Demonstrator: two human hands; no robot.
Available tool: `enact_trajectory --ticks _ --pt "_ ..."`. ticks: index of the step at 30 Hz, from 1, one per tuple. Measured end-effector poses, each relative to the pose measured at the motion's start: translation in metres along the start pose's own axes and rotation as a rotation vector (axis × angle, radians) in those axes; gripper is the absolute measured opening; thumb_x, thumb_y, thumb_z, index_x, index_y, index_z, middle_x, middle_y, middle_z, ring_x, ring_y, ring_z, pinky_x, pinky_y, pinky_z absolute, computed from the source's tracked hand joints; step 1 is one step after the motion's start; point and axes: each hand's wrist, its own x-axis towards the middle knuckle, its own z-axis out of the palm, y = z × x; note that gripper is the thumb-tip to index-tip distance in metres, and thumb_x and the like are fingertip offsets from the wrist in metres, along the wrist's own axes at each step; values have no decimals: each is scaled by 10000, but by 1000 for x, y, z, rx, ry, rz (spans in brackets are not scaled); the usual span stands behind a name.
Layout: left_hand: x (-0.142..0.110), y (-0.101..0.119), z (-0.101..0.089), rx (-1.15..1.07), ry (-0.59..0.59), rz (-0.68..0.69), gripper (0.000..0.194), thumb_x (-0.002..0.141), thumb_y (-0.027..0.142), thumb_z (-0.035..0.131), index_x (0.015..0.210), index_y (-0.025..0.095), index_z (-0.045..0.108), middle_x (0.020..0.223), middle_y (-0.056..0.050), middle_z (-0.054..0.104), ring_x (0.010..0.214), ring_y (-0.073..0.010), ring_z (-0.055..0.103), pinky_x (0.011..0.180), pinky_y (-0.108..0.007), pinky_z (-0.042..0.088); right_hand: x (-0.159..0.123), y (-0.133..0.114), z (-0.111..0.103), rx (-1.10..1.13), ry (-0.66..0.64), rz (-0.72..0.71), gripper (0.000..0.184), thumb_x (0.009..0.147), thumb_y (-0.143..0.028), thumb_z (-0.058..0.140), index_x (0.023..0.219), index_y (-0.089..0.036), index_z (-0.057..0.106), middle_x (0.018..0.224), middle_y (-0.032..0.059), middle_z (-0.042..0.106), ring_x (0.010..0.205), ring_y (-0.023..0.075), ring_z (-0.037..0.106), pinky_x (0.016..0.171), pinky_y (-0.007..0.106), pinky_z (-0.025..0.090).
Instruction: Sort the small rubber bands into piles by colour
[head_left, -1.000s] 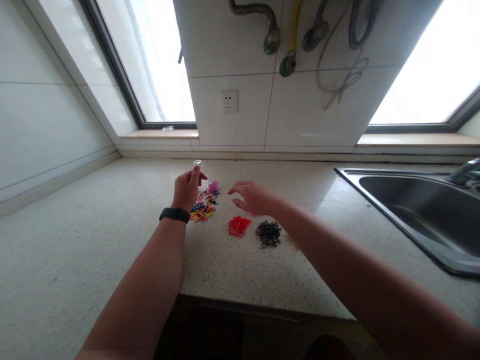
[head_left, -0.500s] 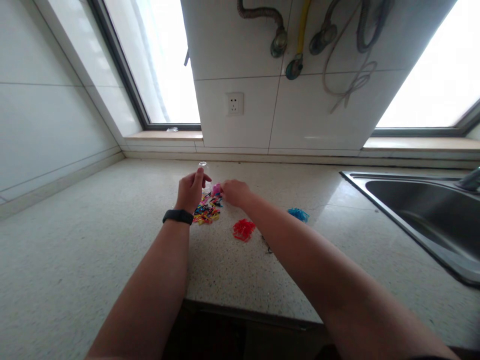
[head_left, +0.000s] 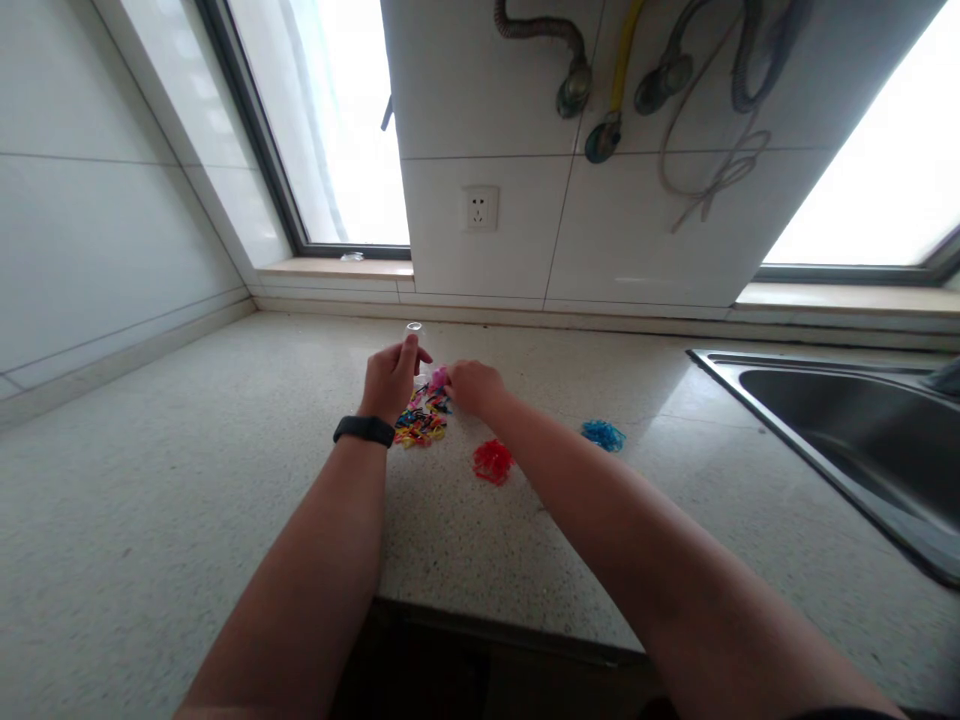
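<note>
My left hand [head_left: 391, 378], with a black band on the wrist, is closed around a clear plastic container [head_left: 414, 329] whose round end points up and away. Just right of it, my right hand [head_left: 474, 387] has its fingers pinched at a pink clump [head_left: 439, 377]; its fingertips are partly hidden. Below both hands lies a mixed heap of small coloured rubber bands [head_left: 421, 427]. A pile of red rubber bands [head_left: 492, 462] sits nearer to me, partly under my right forearm. Beyond that forearm is a pile of blue rubber bands [head_left: 603, 435].
The speckled countertop [head_left: 247, 480] ends at a front edge close to me. A steel sink [head_left: 847, 430] is set in at the right. The tiled back wall carries a socket [head_left: 481, 208] and pipe valves. A small clear item [head_left: 352, 257] lies on the left windowsill.
My right hand has moved left to the pink clump and its fingers have closed. Its forearm now covers the black pile and uncovers the blue one. My left hand still holds the clear container.
</note>
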Motion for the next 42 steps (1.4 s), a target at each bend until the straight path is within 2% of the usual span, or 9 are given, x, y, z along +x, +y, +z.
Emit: enact_trajectory --ticks 7,16,23,28,34,38,42 --pt "-1 -1 0 11 6 10 561 985 520 392 691 178 727 543 -6 529 533 -131 514 554 -265 382 -6 5 0 35 12 -13 302 961 -379 484 1161 -231 655 1169 122 682 1050 251 633 840 330 473" --pt "-2 -1 2 63 -32 34 572 989 527 383 687 173 717 544 -7 541 533 -131 530 558 -262 385 -13 15 -3 133 107 -30 252 946 -372 501 995 -204 682 1048 83 718 949 199 654 779 264 440" --pt "-2 0 2 89 -28 33 581 985 525 380 677 167 718 538 -10 547 533 -135 541 559 -260 391 -23 23 -5 316 200 -22 180 881 -328 606 907 -184 712 938 68 743 871 182 657 760 254 425" --pt "-3 1 2 94 -48 44 559 986 497 382 688 169 723 541 -13 549 528 -134 533 544 -255 382 -35 30 -18 437 264 -51 136 850 -288 647 860 -174 719 867 50 732 779 159 627 711 253 412" --pt "-5 2 5 129 -134 61 533 988 476 390 728 163 735 543 -7 545 509 -124 521 518 -248 357 -80 62 -45 585 338 -20 99 812 -250 662 806 -162 708 686 9 647 613 115 531 599 253 371" --pt "-6 3 6 157 -151 78 536 992 471 384 716 163 726 546 -5 547 521 -125 537 529 -245 365 -123 99 -60 712 355 76 198 843 -369 651 836 -176 699 631 -8 577 536 97 444 516 257 340" --pt "-8 9 6 169 -143 83 532 994 468 383 714 168 722 547 1 537 522 -124 533 533 -244 368 -163 133 -64 872 445 165 221 822 -406 683 820 -186 683 627 -10 556 519 90 402 479 262 317"
